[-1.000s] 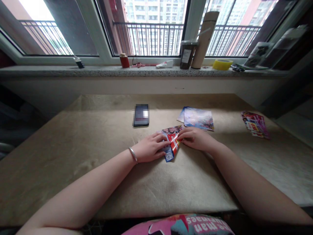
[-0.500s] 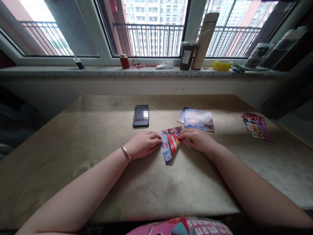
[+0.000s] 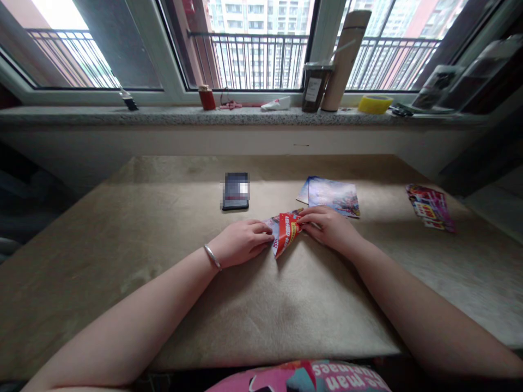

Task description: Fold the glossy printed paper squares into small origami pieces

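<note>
Red-faced, partly folded printed paper (image 3: 287, 233)

glossy paper leaflet (image 3: 287, 231); matt table cover (image 3: 229, 310), perhaps cloth.

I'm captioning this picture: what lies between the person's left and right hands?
The head view shows a folded printed sheet between the left hand and right hand, both at its edges.

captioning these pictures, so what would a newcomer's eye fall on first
Probably the red-printed folded leaflet, with the left hand and right hand at its two sides on the tan table. Next, perhaps, the yellow tape roll on the windowsill, right of the tall beige flask.
</note>
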